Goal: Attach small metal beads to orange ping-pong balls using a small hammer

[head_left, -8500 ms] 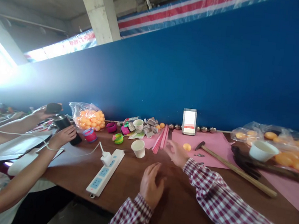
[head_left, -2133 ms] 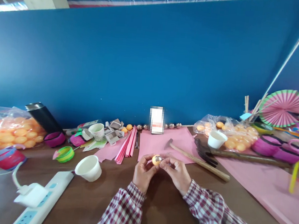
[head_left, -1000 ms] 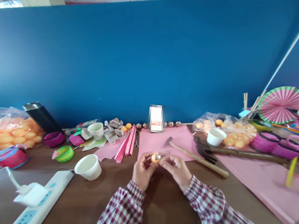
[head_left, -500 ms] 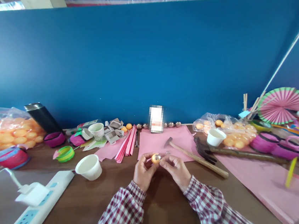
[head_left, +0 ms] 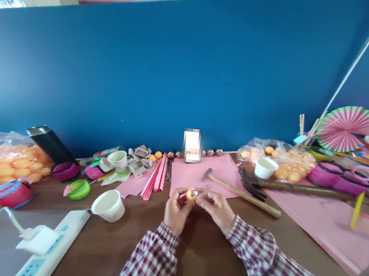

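One orange ball (head_left: 189, 195) was grasped in the left hand (head_left: 175, 212). The right hand (head_left: 219, 209) bent its fingertips to the ball's silvery patch (head_left: 194, 193), its grip unclear.

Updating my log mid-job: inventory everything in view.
Ball: 1, orange, centre
Metal piece: 1, silver, at ball
Bagged balls: many, orange, left and right
Metal balls: 5 visible, silver, by wall
Flask: 1, black, left
Cups: 3, whitish, two left, one right
Power strip: 1, white, front left
Hammers: 2, brown-handled, right
Paper sheets: several, pink, centre and right
Fans: 2, pink, far right
Blurred block: 1, whitish, centre
Small clutter: uncounted, mixed, around
Left hand: 1, bare, on ball
Right hand: 1, bare, at metal piece
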The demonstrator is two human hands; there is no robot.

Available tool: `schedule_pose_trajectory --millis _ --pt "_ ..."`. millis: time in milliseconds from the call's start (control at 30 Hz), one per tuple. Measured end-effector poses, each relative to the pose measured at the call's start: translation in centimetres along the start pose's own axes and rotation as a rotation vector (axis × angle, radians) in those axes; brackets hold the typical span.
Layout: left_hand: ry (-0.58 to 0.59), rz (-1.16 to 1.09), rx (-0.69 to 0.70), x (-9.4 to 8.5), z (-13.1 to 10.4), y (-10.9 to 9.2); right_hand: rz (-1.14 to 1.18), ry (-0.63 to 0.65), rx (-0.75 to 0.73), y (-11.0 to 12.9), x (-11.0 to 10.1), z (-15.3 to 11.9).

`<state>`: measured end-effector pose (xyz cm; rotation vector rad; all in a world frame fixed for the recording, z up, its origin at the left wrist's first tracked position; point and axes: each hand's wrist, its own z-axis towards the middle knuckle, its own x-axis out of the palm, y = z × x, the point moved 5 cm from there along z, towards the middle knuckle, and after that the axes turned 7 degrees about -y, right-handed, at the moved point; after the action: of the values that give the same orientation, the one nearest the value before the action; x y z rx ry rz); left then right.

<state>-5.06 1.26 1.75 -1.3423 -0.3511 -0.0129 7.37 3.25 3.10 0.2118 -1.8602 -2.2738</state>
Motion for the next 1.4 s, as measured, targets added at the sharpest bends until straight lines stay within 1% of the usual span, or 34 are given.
schedule_pose_trajectory --millis 133,367,500,600,700,1067,1233,1400 --pt "0.013 0.015 0.037 0.1 -0.1 -0.2 0.042 0.013 0.027 0.0 0.1 0.1" --pt "0.026 0.029 0.052 0.3 -0.2 -0.1 0.073 -0.037 0.074 -0.8 -0.1 0.2" --pt "0.006 0.030 0.056 0.2 -0.2 -0.1 0.191 -0.051 0.106 -1.2 0.0 0.1" --pt "-0.021 0.038 0.038 -0.1 -0.2 0.2 0.258 -0.029 0.128 -1.2 0.1 0.0" --pt "-0.036 0.048 0.036 -0.2 -0.1 0.4 0.237 -0.017 0.140 -1.1 0.2 0.0" --pt "-0.025 0.087 0.041 -0.1 -0.2 0.3 0.160 -0.055 0.110 -1.0 0.1 0.0" --pt "-0.015 0.110 0.060 -0.1 -0.2 0.2 0.170 -0.075 0.128 -0.9 0.2 0.0" --pt "-0.033 0.115 0.061 0.0 -0.3 -0.1 0.186 -0.074 0.134 -1.0 0.3 -0.1"
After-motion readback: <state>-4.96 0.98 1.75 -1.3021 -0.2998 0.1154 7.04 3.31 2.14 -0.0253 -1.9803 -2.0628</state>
